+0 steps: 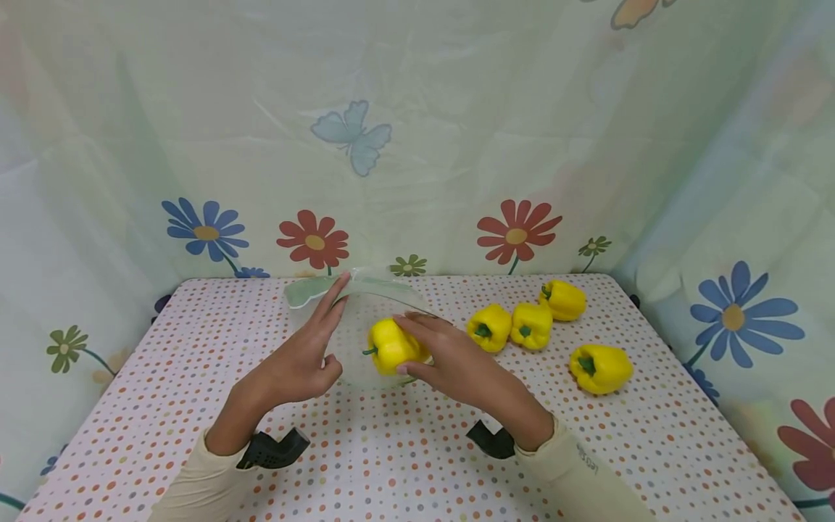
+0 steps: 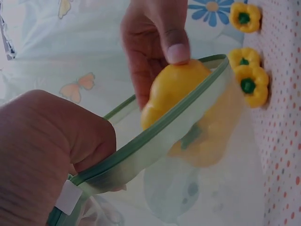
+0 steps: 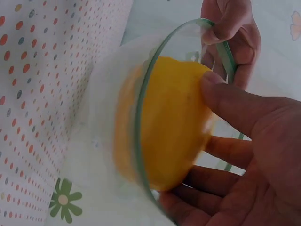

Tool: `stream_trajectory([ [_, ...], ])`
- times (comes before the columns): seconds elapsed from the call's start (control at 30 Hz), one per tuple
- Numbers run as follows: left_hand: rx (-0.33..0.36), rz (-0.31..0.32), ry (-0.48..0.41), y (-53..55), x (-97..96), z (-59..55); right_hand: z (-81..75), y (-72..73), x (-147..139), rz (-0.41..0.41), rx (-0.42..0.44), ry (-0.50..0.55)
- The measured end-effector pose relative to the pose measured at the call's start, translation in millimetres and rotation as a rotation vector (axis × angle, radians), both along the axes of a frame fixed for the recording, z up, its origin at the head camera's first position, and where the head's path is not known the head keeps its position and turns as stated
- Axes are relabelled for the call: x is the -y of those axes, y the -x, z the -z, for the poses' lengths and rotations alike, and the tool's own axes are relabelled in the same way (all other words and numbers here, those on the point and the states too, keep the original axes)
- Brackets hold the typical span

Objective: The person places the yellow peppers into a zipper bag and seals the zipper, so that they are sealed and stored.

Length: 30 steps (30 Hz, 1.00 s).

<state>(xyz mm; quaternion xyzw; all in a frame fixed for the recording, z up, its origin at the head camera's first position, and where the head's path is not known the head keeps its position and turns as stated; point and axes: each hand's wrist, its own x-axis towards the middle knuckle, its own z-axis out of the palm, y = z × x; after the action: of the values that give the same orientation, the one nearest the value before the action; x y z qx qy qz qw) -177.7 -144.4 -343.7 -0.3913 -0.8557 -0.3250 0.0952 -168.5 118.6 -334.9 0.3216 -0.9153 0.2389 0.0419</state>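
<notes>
A clear zip bag (image 1: 306,291) with a green rim stands with its mouth wide apart in the middle of the table. My left hand (image 1: 296,366) pinches the bag's rim, its thumb over the edge in the right wrist view. My right hand (image 1: 459,359) grips a yellow bell pepper (image 1: 390,346) between thumb and fingers at the bag's mouth. In the left wrist view, the pepper's stem end shows through the bag wall, while its other end sticks out above the rim. The fingers behind the pepper are partly hidden there.
Several more yellow bell peppers lie to the right: two side by side, one pepper (image 1: 564,300) behind them, and another pepper (image 1: 601,368) nearer the right edge. A dotted cloth covers the table (image 1: 391,464). Flowered curtains (image 1: 417,145) hang behind and at both sides.
</notes>
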Motion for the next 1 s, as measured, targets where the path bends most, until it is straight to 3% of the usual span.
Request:
stream_trajectory([
  [0.43,0.058,0.036,0.013,-0.7,-1.6,0.2,3.6,1.1,2.3,0.125,0.01,0.008],
  [0.8,0.033,0.046,0.012,-2.1,-2.2,-1.7,7.0,0.3,7.7,0.154,-0.19,-0.002],
  [1.0,0.043,0.045,0.014,-2.5,-2.9,-2.2,9.4,1.5,8.1,0.166,-0.132,-0.04],
])
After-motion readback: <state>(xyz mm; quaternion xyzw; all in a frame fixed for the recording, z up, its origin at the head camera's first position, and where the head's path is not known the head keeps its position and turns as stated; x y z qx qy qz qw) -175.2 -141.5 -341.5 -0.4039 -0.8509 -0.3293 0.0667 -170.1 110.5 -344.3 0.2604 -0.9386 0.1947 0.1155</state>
